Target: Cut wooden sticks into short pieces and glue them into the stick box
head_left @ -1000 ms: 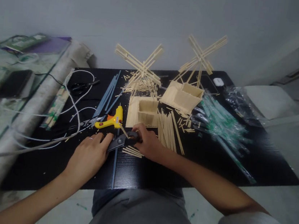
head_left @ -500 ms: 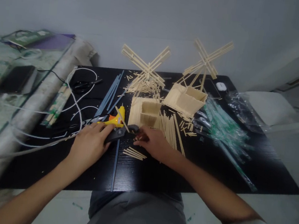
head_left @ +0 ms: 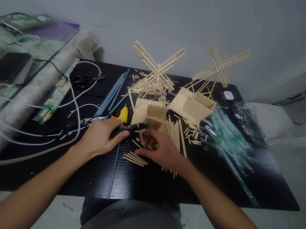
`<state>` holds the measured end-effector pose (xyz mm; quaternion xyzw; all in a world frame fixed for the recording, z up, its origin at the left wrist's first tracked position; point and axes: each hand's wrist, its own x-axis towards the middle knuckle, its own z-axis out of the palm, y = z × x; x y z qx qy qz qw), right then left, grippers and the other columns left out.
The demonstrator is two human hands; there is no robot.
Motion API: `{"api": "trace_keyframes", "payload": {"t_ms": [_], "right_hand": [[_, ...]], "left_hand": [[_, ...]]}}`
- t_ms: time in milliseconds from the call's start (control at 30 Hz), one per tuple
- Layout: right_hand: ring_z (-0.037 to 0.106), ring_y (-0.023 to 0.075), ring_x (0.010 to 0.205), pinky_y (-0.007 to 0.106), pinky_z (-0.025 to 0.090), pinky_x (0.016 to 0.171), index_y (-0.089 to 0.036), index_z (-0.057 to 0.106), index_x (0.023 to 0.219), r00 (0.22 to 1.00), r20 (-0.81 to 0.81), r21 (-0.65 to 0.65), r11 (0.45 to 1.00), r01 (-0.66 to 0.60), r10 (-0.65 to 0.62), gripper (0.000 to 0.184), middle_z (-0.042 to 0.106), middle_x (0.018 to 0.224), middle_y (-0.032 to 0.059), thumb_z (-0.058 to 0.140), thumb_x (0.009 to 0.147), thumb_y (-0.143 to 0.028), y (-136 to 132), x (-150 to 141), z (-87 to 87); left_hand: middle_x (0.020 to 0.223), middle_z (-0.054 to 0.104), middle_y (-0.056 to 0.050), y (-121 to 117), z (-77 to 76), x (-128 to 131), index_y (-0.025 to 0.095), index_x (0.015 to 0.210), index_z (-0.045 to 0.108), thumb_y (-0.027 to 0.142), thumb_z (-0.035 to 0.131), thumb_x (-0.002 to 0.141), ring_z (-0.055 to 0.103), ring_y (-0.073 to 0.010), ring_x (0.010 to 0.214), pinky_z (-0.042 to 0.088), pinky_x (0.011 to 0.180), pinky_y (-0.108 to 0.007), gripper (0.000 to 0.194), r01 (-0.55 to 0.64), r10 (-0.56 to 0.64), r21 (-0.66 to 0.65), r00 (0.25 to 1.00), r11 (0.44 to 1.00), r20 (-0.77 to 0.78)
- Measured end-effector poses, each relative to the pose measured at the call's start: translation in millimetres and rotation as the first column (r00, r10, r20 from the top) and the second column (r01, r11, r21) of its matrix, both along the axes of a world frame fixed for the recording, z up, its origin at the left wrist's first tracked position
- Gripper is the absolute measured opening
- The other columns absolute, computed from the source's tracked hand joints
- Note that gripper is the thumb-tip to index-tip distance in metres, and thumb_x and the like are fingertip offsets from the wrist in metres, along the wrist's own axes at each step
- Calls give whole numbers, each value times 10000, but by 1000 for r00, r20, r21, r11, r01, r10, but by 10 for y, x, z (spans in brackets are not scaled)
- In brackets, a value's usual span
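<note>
My left hand (head_left: 100, 136) is wrapped round a black cutter (head_left: 131, 127), whose tip points right toward a small wooden stick box (head_left: 153, 114). Just right of it, my right hand (head_left: 161, 151) rests on the black table (head_left: 147, 180) with its fingers curled on a short wooden stick (head_left: 140, 139). A few cut sticks (head_left: 134, 159) lie in front of both hands. A yellow glue gun (head_left: 123, 115) sits behind my left hand.
Two stick windmill crosses (head_left: 157, 67) (head_left: 221, 64) and a second stick box (head_left: 194, 106) stand at the back. Loose sticks (head_left: 175, 131), green plastic wrappers (head_left: 227, 134), blue strips (head_left: 112, 94), white cables (head_left: 77, 94), scissors (head_left: 86, 81) and a long roll (head_left: 30, 88) surround them.
The cutter passed from my right hand into my left hand, which now grips it. My right hand let go, moved toward me and curled over a short stick.
</note>
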<state>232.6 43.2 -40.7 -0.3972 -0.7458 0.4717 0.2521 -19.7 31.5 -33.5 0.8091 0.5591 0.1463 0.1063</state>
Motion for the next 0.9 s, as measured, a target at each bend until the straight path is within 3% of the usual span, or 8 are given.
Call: {"api": "trace_keyframes", "payload": {"t_ms": [67,167,433,600,733,800,900], "right_hand": [[690,149,764,265,535,685,-186,695,1007,989,-141,-78,997,25,-35,276,763,921,25,832,843,-361,-17,-10,26],[706,150,759,279,552,715,-190,725,929,965,-230,-160,983,89,-125,119,773,861,17,762,876,-289,-53,-56,4],[693,136,644,277,568,677,-195,737,834,911,-353,-381,922,66,-211,117,732,700,-18,791,830,-299,-117,-118,-53],[714,147,677,297,594,711,-197,748,859,917,-352,-364,930,49,-186,116,745,730,-11,787,836,-304,-108,-107,-54],[736,163,761,309,597,763,-199,755,897,947,-285,-294,954,62,-149,116,769,816,10,754,869,-312,-64,-79,-67],[725,162,775,303,589,754,-198,759,904,957,-240,-221,969,109,-162,119,770,852,21,746,881,-314,-43,-66,-91],[697,149,748,291,578,716,-201,760,989,954,-213,-140,973,183,-210,152,746,864,19,761,865,-288,-17,-48,-144]], "left_hand": [[892,743,-103,-15,-16,3,173,912,669,604,296,1025,701,-265,803,473,705,-366,581,5,-5,-5,999,1000,-34],[890,752,-112,-32,-24,18,168,899,660,585,319,1016,706,-262,798,473,699,-359,552,13,-14,-16,999,1000,-42],[846,755,-92,-78,9,48,181,863,653,595,349,996,704,-247,735,429,641,-338,530,-35,33,-13,991,999,-129],[828,745,-93,-86,-13,50,183,852,652,589,354,984,698,-249,718,413,629,-331,520,-44,45,16,993,999,-110],[762,716,-70,-56,-30,-2,198,803,626,605,390,947,668,-228,680,416,637,-320,492,-55,55,9,998,998,22],[700,676,-37,-33,-18,-37,206,804,617,617,442,920,632,-203,635,412,628,-305,462,-117,115,9,987,993,115],[644,622,8,16,-12,-76,211,817,617,610,548,888,578,-168,574,405,615,-280,410,-302,293,16,936,953,193]]}}
